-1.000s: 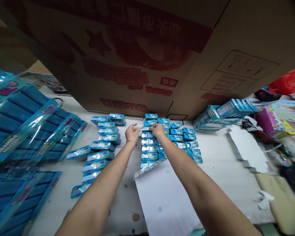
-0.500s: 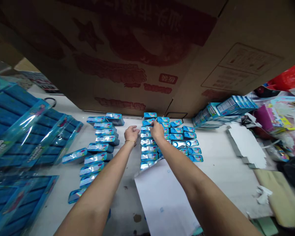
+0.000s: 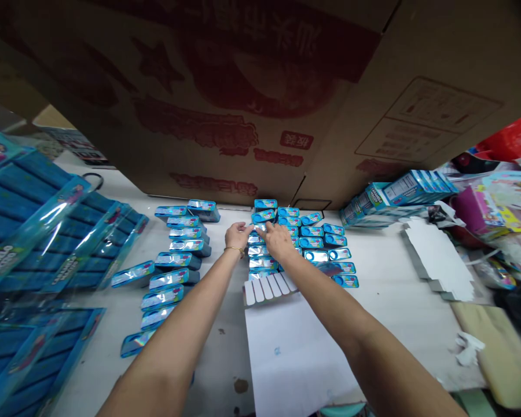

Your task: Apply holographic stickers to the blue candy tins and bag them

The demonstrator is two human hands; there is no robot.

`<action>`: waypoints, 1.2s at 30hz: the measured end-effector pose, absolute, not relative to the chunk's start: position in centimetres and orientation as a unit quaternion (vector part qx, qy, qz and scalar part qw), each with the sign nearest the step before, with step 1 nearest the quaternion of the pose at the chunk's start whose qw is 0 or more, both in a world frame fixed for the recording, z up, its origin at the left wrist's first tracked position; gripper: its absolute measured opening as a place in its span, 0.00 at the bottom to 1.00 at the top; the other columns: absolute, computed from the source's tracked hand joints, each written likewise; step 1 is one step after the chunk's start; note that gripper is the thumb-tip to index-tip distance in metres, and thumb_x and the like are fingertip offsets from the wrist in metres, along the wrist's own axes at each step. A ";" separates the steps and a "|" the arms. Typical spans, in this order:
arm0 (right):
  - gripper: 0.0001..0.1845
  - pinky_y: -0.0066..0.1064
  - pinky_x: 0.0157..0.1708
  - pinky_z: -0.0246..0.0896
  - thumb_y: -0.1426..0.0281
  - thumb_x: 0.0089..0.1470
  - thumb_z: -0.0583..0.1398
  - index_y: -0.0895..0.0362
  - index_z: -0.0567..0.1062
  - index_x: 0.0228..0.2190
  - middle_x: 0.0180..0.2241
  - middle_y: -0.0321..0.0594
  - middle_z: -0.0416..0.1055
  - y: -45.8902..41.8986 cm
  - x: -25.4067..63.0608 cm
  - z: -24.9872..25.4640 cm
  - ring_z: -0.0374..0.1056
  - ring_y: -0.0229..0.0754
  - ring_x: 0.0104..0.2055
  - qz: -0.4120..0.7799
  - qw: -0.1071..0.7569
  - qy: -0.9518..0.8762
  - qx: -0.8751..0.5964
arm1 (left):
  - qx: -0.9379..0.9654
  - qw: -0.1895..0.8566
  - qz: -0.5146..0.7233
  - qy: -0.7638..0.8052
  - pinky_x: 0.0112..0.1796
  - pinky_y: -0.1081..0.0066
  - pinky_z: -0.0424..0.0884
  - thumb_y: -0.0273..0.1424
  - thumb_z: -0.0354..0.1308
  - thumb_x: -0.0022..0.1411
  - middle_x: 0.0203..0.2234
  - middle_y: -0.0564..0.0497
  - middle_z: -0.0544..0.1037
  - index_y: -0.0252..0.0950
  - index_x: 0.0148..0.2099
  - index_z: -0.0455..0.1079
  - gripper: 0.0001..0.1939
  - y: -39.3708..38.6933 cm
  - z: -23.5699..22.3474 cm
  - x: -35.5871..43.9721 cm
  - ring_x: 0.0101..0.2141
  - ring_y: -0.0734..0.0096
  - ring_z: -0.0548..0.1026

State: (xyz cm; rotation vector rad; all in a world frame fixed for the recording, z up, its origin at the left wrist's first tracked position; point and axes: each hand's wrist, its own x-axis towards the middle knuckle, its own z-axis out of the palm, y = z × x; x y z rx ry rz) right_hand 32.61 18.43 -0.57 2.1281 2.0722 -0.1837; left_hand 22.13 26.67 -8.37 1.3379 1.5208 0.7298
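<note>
Small blue packs [image 3: 263, 263] with shiny ends stand packed in columns at the middle of the table. Both hands meet over the left column, near its far end. My left hand [image 3: 238, 238], a thin bracelet on its wrist, touches the left end of a pack with its fingertips drawn together. My right hand [image 3: 279, 240] lies over the same row, its thumb and forefinger close to the left fingertips. What the fingertips pinch is too small to make out. Just nearer lies a large white sheet [image 3: 295, 347], its far edge folded up into white tabs [image 3: 269, 288].
A looser column of blue packs [image 3: 173, 278] stands left of my hands. Large wrapped blue bundles [image 3: 65, 231] fill the left side. A big cardboard box [image 3: 243, 116] walls off the back. On the right are more blue boxes [image 3: 375, 197], a white card tray [image 3: 436, 255] and plastic bags.
My left hand has moved right to the packs. My right hand has come slightly nearer me, close to the left. The white sheet's far edge has lifted, showing its tabs.
</note>
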 end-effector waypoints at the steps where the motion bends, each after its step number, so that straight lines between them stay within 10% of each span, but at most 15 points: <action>1: 0.24 0.34 0.38 0.49 0.76 0.54 0.48 0.47 0.61 0.51 0.42 0.43 0.61 18.4 32.6 -0.7 0.58 0.43 0.41 -0.061 0.087 0.692 0.714 | 0.530 0.490 0.304 0.622 0.33 0.71 0.68 0.36 0.60 0.42 0.30 0.46 0.75 0.32 0.39 0.70 0.20 26.6 -8.5 22.2 0.30 0.68 0.73; 13: 0.22 0.36 0.39 0.48 0.75 0.53 0.49 0.45 0.64 0.49 0.42 0.42 0.62 19.0 33.1 -1.2 0.57 0.45 0.42 -0.082 0.057 0.687 0.720 | 0.446 0.563 0.313 0.622 0.29 0.71 0.67 0.29 0.61 0.40 0.27 0.49 0.73 0.30 0.39 0.67 0.20 26.5 -7.3 22.8 0.26 0.71 0.72; 20: 0.22 0.33 0.41 0.51 0.69 0.54 0.52 0.48 0.62 0.51 0.44 0.41 0.64 13.1 36.8 4.4 0.60 0.43 0.43 -0.114 -0.016 0.668 0.735 | 0.603 0.433 0.296 0.601 0.37 0.69 0.66 0.40 0.53 0.51 0.34 0.47 0.72 0.34 0.43 0.66 0.19 23.9 -4.0 20.4 0.34 0.69 0.71; 28: 0.36 0.42 0.45 0.52 0.59 0.42 0.62 0.52 0.59 0.53 0.52 0.46 0.58 2.1 40.6 0.1 0.53 0.52 0.52 -0.133 0.003 0.631 0.764 | 0.900 0.261 -0.029 0.349 0.43 0.61 0.58 0.44 0.58 0.46 0.42 0.48 0.70 0.43 0.47 0.66 0.24 15.4 0.2 21.2 0.44 0.57 0.65; 36: 0.23 0.42 0.48 0.47 0.63 0.48 0.59 0.50 0.66 0.47 0.47 0.42 0.65 2.2 41.0 -1.5 0.54 0.47 0.51 -0.069 -0.065 0.635 0.767 | 0.886 0.224 0.029 0.406 0.39 0.61 0.58 0.36 0.54 0.52 0.38 0.46 0.69 0.38 0.37 0.68 0.10 11.8 -1.6 25.8 0.43 0.57 0.64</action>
